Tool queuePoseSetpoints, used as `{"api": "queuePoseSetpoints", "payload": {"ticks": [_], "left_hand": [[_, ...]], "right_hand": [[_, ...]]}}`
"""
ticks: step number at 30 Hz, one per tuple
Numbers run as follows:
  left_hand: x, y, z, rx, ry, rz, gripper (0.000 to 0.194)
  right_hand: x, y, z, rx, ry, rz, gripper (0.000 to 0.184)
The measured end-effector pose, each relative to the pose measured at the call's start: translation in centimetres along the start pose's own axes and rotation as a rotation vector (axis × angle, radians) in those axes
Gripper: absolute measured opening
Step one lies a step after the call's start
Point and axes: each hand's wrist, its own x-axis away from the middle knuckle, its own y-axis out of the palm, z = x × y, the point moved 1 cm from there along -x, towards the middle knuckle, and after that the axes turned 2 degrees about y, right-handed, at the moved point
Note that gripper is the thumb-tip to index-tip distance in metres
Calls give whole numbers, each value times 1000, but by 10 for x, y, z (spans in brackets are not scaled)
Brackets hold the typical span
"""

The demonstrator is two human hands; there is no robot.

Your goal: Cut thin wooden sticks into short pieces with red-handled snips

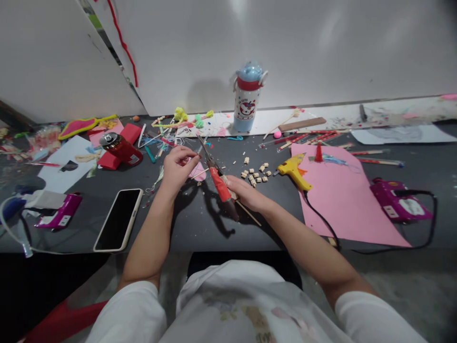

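Note:
My right hand (243, 190) is closed round the red handles of a pair of cutters (218, 180), whose blades point up and left. A thin wooden stick (246, 212) runs under that hand toward the table's front edge. My left hand (178, 164) is pinched shut on the stick's other end, just left of the blades, above a pink paper scrap (198, 172). Several small cut wooden pieces (255, 174) lie on the dark table (200, 224) right of the hands.
A yellow glue gun (294, 170) lies on a pink sheet (342, 200). A phone (118, 219) rests front left, a red can (121, 147) behind it. A blue bottle (247, 97) stands at the back. Purple devices (396, 202) sit at both ends.

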Motion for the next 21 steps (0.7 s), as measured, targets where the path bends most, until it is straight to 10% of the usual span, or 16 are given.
{"api": "queuePoseSetpoints", "payload": {"ticks": [7,21], "left_hand": [[-3,1,0,584,-411,139,17],[1,16,8,812,-416,258,17]], "right_hand": [[-2,-3,1,-85,45,41,38],[1,7,0,-98,17,-42,37]]}}
